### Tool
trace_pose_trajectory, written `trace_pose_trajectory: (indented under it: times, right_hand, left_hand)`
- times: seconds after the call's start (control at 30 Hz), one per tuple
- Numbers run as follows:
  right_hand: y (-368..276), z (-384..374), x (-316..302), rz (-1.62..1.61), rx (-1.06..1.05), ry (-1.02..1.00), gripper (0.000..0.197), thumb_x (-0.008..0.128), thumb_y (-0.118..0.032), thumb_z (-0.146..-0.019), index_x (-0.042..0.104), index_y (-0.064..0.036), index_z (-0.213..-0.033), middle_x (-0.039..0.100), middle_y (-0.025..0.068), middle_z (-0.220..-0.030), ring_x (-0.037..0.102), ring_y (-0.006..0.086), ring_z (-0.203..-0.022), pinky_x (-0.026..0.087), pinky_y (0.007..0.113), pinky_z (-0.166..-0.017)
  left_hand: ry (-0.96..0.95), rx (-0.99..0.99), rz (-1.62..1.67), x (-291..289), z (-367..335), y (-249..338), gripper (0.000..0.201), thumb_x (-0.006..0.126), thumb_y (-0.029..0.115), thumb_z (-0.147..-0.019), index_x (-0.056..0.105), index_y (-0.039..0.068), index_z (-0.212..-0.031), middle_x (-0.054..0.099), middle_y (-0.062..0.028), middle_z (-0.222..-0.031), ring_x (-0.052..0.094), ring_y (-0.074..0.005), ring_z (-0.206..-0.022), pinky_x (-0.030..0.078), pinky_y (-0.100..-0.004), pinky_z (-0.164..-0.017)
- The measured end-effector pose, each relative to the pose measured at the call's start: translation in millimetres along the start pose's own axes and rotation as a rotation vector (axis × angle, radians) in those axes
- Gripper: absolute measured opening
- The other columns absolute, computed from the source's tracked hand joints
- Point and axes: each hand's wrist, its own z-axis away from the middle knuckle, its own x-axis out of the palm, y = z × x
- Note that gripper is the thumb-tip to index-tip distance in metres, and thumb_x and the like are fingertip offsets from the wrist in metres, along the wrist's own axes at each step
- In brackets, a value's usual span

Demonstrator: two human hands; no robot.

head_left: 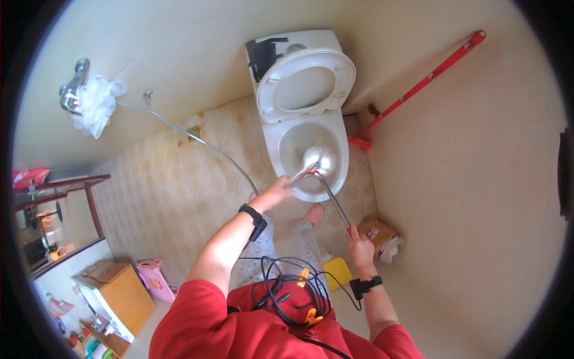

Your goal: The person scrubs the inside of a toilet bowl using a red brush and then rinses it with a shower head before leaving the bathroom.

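My left hand (275, 192) is closed round the handle of a shiny silver shower head (320, 159), held over the front of the white toilet bowl (274, 143). A silver hose (203, 142) runs from the wall toward this hand. In my right hand (361, 246) is a thin metal rod with a red grip (336, 204), slanting up and left to the shower head. Its far end is hidden or merges with the shower head there, so I cannot make out what it carries. The toilet seat (341, 72) stands raised against the tank.
A red long-handled tool (412, 93) leans on the right wall. A cardboard box (378, 234) and a yellow object (338, 273) lie near my right arm. The wall tap (75, 84) carries a white bath puff (98, 106). Black cables (281, 287) hang at my front.
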Motion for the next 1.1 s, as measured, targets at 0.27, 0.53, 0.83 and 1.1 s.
trace_pose_trajectory:
  times: [0.27, 0.53, 0.83, 1.1]
  right_hand:
    - [15.9, -0.7, -40.4, -0.071, 0.032, 0.081, 0.026, 0.063, -0.027, -0.081, 0.062, -0.0122, -0.102, 0.058, 0.0110, -0.064, 0.061, 0.0272, -0.053, 0.049, 0.037, -0.045]
    - [55.0, 2.1, -97.7, -0.315, 0.209, 0.222, 0.023, 0.066, -0.019, -0.079, 0.063, -0.0069, -0.099, 0.063, 0.0172, -0.078, 0.062, 0.0344, -0.066, 0.050, 0.041, -0.057]
    - [103.9, -136.5, -95.5, -0.687, 0.259, 0.097, 0.023, 0.059, -0.020, -0.084, 0.063, 0.0011, -0.093, 0.060, 0.0245, -0.082, 0.060, 0.0393, -0.076, 0.047, 0.042, -0.066]
    - [100.6, -240.4, -168.1, -0.487, 0.249, 0.105, 0.024, 0.059, -0.021, -0.081, 0.066, 0.0009, -0.083, 0.060, 0.0228, -0.077, 0.059, 0.0375, -0.072, 0.046, 0.041, -0.064]
  left_hand:
    - [0.026, -0.057, 0.152, 4.0, -10.0, 12.7, 0.032, 0.062, 0.012, -0.079, 0.049, 0.000, -0.106, 0.054, -0.0071, -0.096, 0.050, -0.0162, -0.090, 0.039, -0.0303, -0.082]
    - [0.127, -0.088, 0.217, 19.4, -29.2, 4.4, 0.031, 0.065, 0.003, -0.075, 0.049, 0.000, -0.101, 0.054, -0.0047, -0.090, 0.050, -0.0144, -0.084, 0.041, -0.0287, -0.079]
    - [0.137, -0.087, 0.024, 29.2, -26.1, 8.4, 0.025, 0.061, 0.000, -0.079, 0.049, 0.001, -0.101, 0.050, -0.0008, -0.089, 0.048, -0.0119, -0.083, 0.041, -0.0270, -0.077]
    - [0.221, -0.122, 0.219, 47.6, -12.8, 5.6, 0.020, 0.063, 0.003, -0.077, 0.052, 0.005, -0.093, 0.048, 0.0016, -0.080, 0.045, -0.0102, -0.077, 0.038, -0.0261, -0.073]
